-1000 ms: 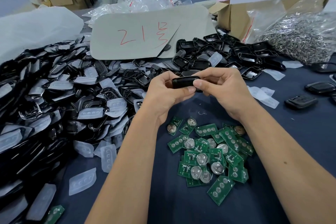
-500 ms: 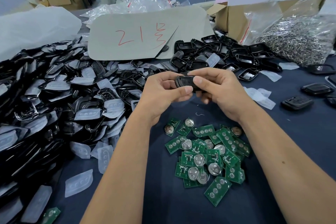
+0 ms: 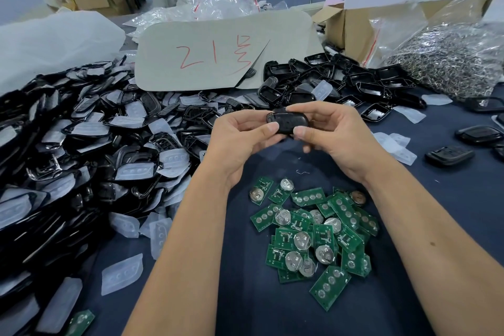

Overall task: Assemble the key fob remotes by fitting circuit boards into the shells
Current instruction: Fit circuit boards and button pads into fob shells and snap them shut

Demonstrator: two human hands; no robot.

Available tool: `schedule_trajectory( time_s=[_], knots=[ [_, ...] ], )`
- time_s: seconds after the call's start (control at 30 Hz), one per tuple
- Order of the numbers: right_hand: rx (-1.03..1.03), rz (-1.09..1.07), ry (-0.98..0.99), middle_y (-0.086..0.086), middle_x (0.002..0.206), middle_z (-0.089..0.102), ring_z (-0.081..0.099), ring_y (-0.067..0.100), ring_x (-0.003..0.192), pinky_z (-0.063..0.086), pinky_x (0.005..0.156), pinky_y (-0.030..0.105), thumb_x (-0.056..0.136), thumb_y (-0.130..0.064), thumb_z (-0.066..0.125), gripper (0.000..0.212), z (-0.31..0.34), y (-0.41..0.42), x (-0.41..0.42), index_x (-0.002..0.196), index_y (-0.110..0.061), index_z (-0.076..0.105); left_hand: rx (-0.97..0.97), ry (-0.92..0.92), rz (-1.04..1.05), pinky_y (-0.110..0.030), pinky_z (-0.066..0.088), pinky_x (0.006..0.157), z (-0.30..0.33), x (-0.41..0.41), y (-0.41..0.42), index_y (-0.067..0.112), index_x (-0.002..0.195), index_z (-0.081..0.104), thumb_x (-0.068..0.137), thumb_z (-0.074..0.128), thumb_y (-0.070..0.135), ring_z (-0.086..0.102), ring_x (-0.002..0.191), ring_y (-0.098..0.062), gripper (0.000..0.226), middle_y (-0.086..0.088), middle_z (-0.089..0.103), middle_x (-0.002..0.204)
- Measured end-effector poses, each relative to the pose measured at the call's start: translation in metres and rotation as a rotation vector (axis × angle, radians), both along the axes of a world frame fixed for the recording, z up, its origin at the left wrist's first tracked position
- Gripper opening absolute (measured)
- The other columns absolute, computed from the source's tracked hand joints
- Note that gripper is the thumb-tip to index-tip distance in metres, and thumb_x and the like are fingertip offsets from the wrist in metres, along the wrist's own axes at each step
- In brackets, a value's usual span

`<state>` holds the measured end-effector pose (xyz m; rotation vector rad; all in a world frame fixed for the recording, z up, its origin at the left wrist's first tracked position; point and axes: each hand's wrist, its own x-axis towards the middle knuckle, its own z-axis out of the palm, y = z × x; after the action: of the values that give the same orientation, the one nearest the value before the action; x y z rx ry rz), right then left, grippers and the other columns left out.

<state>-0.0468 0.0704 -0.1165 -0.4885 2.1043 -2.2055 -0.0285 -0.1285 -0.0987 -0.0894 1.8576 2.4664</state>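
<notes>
Fob (image 3: pixel 287 123) now tilted flatter, broad face up, since a second ago. Left hand (image 3: pixel 240 142) and right hand (image 3: pixel 335 133) pinch its ends. Boards (image 3: pixel 313 232) lie below the grip. Risk: uneven squeeze leaves halves unlatched.

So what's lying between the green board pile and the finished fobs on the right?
Head view: bare dark cloth separates the circuit boards from the fobs, crossed only by the right forearm.

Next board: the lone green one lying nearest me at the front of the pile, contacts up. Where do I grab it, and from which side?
Pinch that circuit board across its long edges, coming from above on the near-right, where bare table cloth surrounds it. It lies flat; only its far end meets the pile.
</notes>
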Motion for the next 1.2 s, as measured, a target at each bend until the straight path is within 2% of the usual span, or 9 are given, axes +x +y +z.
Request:
schedule_trajectory(
  time_s=[0.1,0.2,0.4,0.73,0.87,0.93,1.03,1.1,1.2],
  knots=[
    [-0.076,-0.066,-0.102,0.016,0.092,0.075,0.068,0.021,0.074,0.056,0.058,0.025,0.098,-0.011,0.069,0.012,0.0013,-0.0030,-0.0001,0.102,-0.010,0.080,-0.016,0.005,-0.019,-0.023,0.061,0.069,-0.0006,-0.0010,-0.0024,0.001,0.093,0.074,0.084,0.072,-0.015,0.077,0.078,-0.023,0.017,-0.014,0.077,0.085],
    [-0.059,-0.121,-0.097,0.013,0.079,0.074,0.067,0.020,0.066,0.054,0.053,0.024,0.098,-0.012,0.068,0.017,0.0016,-0.0044,-0.0004,0.086,-0.008,0.079,-0.023,0.014,-0.041,-0.024,0.062,0.070,-0.0004,-0.0004,-0.0020,0.000,0.092,0.074,0.085,0.072,-0.014,0.077,0.080,-0.026,0.017,-0.016,0.076,0.085],
    [0.000,-0.167,0.013,0.007,0.066,0.071,0.065,0.015,0.057,0.054,0.054,0.021,0.100,-0.010,0.066,0.018,0.0010,-0.0073,0.0003,0.085,-0.006,0.076,-0.023,0.017,-0.042,-0.024,0.061,0.070,-0.0012,-0.0009,-0.0023,0.000,0.093,0.073,0.085,0.073,-0.012,0.077,0.079,-0.025,0.015,-0.018,0.076,0.088],
    [0.008,-0.187,0.096,0.014,0.076,0.074,0.067,0.023,0.064,0.058,0.057,0.025,0.099,-0.011,0.068,0.017,0.0019,-0.0085,0.0026,0.086,-0.012,0.078,-0.012,0.036,-0.046,-0.023,0.061,0.070,-0.0005,-0.0004,-0.0026,0.007,0.085,0.076,0.084,0.072,-0.013,0.077,0.078,-0.024,0.021,-0.015,0.077,0.085],
    [-0.020,-0.096,0.089,0.017,0.095,0.077,0.072,0.028,0.082,0.063,0.076,0.034,0.093,-0.008,0.075,0.008,0.0043,-0.0049,0.0035,0.094,-0.014,0.080,-0.032,0.097,-0.045,-0.031,0.063,0.081,-0.0013,-0.0021,-0.0060,0.011,0.087,0.077,0.083,0.070,-0.018,0.077,0.086,-0.025,0.030,-0.015,0.079,0.091],
    [0.009,-0.072,0.113,0.016,0.096,0.078,0.073,0.027,0.085,0.062,0.085,0.036,0.088,-0.007,0.079,0.013,0.0048,-0.0034,0.0032,0.097,-0.016,0.081,-0.079,0.132,-0.026,-0.038,0.061,0.091,-0.0026,-0.0031,-0.0071,0.012,0.090,0.077,0.082,0.070,-0.020,0.075,0.093,-0.027,0.033,-0.014,0.079,0.099],
    [0.049,-0.041,0.142,0.010,0.098,0.079,0.074,0.023,0.092,0.061,0.089,0.034,0.084,-0.005,0.083,0.022,0.0057,-0.0032,0.0039,0.102,-0.018,0.080,-0.100,0.138,-0.018,-0.040,0.061,0.094,-0.0040,-0.0036,-0.0071,0.010,0.095,0.077,0.082,0.071,-0.019,0.075,0.094,-0.027,0.032,-0.015,0.079,0.099],
    [0.104,-0.047,0.164,0.006,0.099,0.079,0.075,0.022,0.095,0.061,0.088,0.032,0.081,-0.002,0.085,0.029,0.0056,-0.0029,0.0043,0.101,-0.023,0.080,-0.091,0.134,-0.026,-0.039,0.062,0.091,-0.0043,-0.0036,-0.0066,0.007,0.099,0.076,0.082,0.071,-0.018,0.076,0.092,-0.029,0.031,-0.017,0.079,0.097],
    [0.160,-0.078,0.175,0.006,0.087,0.079,0.076,0.019,0.081,0.060,0.076,0.027,0.080,0.000,0.086,0.033,0.0052,-0.0021,0.0035,0.098,-0.027,0.080,-0.062,0.106,-0.021,-0.031,0.063,0.083,-0.0040,-0.0033,-0.0044,0.009,0.101,0.078,0.083,0.073,-0.015,0.077,0.088,-0.026,0.031,-0.017,0.079,0.095]
  ],
)
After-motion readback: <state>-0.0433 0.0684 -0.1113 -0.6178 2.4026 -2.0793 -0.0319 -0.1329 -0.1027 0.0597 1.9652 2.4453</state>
